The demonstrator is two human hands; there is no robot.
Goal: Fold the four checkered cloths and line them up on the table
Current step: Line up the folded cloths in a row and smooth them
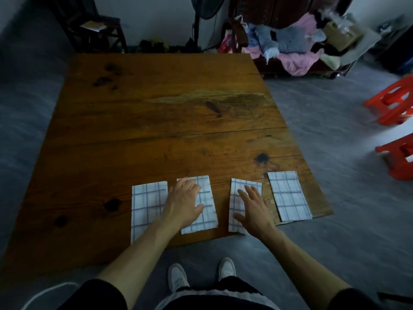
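Four folded white cloths with a dark grid pattern lie side by side along the near edge of the wooden table. The leftmost cloth is partly under my left forearm. My left hand rests flat, fingers straight, on the second cloth. My right hand lies flat with spread fingers on the third cloth, covering its right half. The fourth cloth lies free at the far right, close to the table's corner.
Two red plastic stools stand on the grey floor to the right. Behind the table are a dark chair, a fan stand and a piece of furniture heaped with clothes. My white shoes show below the table edge.
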